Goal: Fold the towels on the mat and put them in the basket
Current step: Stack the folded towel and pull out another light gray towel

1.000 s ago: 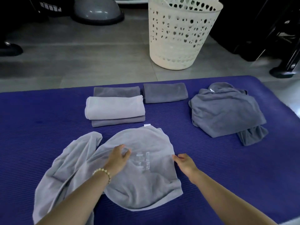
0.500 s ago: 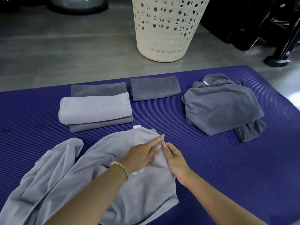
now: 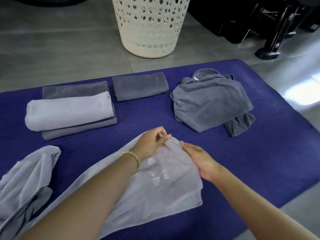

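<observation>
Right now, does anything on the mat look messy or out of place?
Yes: the dark grey towel heap on the right of the mat is crumpled, a corner poking out underneath, unlike the folded stack on the left. The light grey towel nearest the person lies half spread. Nothing spilled or damaged.

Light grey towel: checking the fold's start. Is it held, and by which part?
Left hand pinches the light grey towel at its far corner; right hand rests flat on it.
</observation>
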`<move>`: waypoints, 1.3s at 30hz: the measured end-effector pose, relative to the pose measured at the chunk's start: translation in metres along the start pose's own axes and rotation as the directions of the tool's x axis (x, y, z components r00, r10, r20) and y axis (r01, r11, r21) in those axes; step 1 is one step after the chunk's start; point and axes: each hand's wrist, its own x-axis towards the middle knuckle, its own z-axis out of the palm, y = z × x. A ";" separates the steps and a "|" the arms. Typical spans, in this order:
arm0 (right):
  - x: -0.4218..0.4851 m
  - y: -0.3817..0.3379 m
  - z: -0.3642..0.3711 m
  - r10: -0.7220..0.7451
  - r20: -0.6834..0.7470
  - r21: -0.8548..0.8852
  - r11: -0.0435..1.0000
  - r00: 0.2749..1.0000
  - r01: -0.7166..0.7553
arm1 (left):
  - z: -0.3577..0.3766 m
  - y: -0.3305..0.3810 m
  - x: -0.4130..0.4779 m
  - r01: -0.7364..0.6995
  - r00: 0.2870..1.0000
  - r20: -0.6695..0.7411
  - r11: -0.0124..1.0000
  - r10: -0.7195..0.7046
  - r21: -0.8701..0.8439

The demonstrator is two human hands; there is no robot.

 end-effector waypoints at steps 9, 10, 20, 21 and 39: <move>0.023 0.003 -0.063 -0.149 -0.440 -0.225 0.973 0.885 0.052 | 0.032 0.008 0.004 0.099 0.991 0.070 0.980 -0.113 0.173; 0.020 0.016 -0.069 -0.120 -0.444 -0.292 0.956 0.888 -0.017 | 0.039 -0.006 -0.012 0.091 0.993 0.048 0.971 -0.104 0.220; -0.027 0.091 -0.077 -0.099 -0.420 -0.532 0.832 0.902 -0.156 | 0.091 -0.056 -0.133 0.032 0.993 0.093 0.921 -0.073 0.388; -0.030 0.095 -0.072 -0.090 -0.429 -0.493 0.857 0.899 -0.150 | 0.092 -0.056 -0.137 0.023 0.994 0.085 0.923 -0.061 0.385; -0.073 0.117 -0.115 -0.097 -0.552 -0.343 0.932 0.828 -0.119 | 0.147 0.000 -0.141 0.292 0.935 0.258 0.940 -0.242 -0.178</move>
